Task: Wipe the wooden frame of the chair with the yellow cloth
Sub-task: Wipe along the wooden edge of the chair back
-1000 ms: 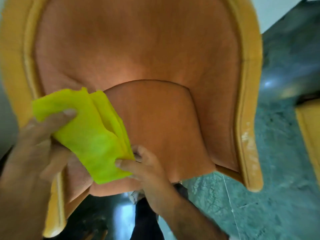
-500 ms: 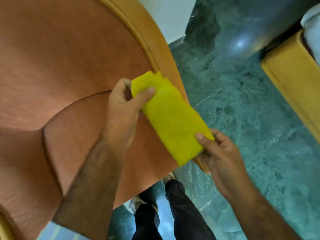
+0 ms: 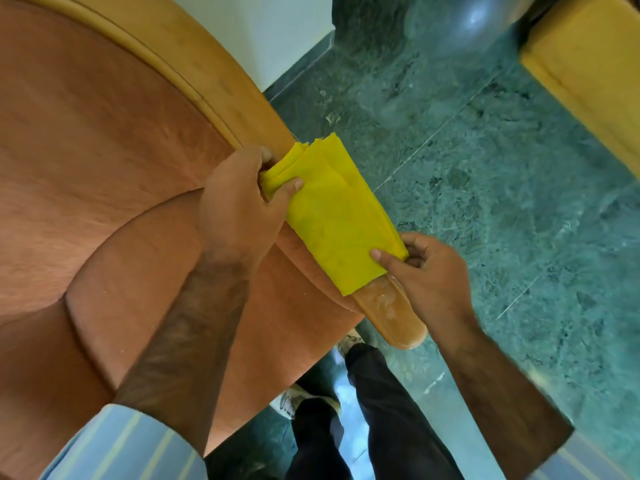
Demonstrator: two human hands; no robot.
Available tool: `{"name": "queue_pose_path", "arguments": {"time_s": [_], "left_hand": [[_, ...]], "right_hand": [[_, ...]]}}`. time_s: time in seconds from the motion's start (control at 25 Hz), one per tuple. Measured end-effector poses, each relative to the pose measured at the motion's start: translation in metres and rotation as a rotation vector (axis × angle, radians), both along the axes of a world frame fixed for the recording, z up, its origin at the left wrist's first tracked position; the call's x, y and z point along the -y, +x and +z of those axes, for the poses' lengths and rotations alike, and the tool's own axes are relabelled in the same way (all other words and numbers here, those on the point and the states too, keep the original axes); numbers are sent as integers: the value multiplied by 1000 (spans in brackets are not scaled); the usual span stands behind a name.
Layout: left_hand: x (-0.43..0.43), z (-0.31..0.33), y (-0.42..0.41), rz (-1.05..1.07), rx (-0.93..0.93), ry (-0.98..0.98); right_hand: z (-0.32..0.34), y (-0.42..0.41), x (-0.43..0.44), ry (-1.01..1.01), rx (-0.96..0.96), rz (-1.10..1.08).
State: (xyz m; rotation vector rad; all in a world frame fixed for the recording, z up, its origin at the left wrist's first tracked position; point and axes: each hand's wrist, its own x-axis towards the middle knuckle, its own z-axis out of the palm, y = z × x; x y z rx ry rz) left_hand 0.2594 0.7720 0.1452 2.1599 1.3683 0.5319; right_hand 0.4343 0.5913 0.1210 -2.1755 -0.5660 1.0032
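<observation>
Orange upholstery (image 3: 104, 168) fills the left of the frame, edged by the chair's wooden frame (image 3: 194, 71) curving from the top down to centre right. The yellow cloth (image 3: 336, 216), folded, lies along that rail. The left hand (image 3: 239, 206) pinches its upper end; the right hand (image 3: 429, 271) grips the lower corner. Pale smears on the arm tip (image 3: 391, 313) suggest wiping has barely begun.

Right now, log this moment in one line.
left hand: grips yellow cloth | right hand: pinches cloth | cloth draped over wooden frame
</observation>
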Motion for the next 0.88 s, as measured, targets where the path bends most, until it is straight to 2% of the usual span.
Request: {"name": "queue_pose_path", "arguments": {"time_s": [0.08, 0.12, 0.24, 0.32, 0.4, 0.48, 0.56, 0.72, 0.88], "left_hand": [[0, 0, -1, -56, -73, 51], [-1, 1, -2, -77, -100, 115], [-19, 8, -3, -117, -128, 357], [-46, 10, 1, -168, -238, 412], [-70, 8, 2, -259, -444, 420], [-83, 3, -2, -368, -565, 466], [-87, -3, -8, -413, -555, 519], [-88, -11, -9, -369, -505, 550], [-88, -8, -10, -419, -508, 542]], "right_hand": [[-1, -1, -3, -42, 28, 49], [-1, -4, -4, -41, 102, 92], [0, -25, -22, 162, 511, 346], [-5, -49, -48, 238, 668, 503], [-13, -68, -72, 137, 733, 608], [-19, -77, -87, 34, 796, 651], [-21, -77, -101, 59, 825, 629], [-22, -75, -117, 187, 831, 594], [-27, -65, -66, 41, 844, 703]]}}
